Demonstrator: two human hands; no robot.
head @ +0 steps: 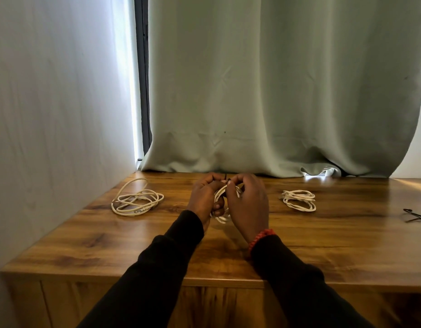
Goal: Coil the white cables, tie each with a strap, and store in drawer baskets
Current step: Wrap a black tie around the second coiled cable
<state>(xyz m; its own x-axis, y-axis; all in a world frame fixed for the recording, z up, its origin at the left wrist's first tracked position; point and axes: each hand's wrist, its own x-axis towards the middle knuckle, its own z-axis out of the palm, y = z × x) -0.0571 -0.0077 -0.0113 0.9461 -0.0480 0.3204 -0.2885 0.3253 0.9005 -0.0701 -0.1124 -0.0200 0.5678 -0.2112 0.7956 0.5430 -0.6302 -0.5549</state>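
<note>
one view only, head-mounted, wide angle. looks forward and slightly down from above the near edge of a wooden cabinet top (pixel 299 252). both forearms enter from the bottom edge and converge mid-frame, so the left hand (pixel 204 197) and right hand (pixel 248 204) sit near the centre, fairly close to the lens. upper two thirds of the frame taken by a pale green curtain (pixel 275 86) straight ahead; a white wall (pixel 51 114) fills the left side. verticals bow outward near the frame edges. no second view to overlap.
</note>
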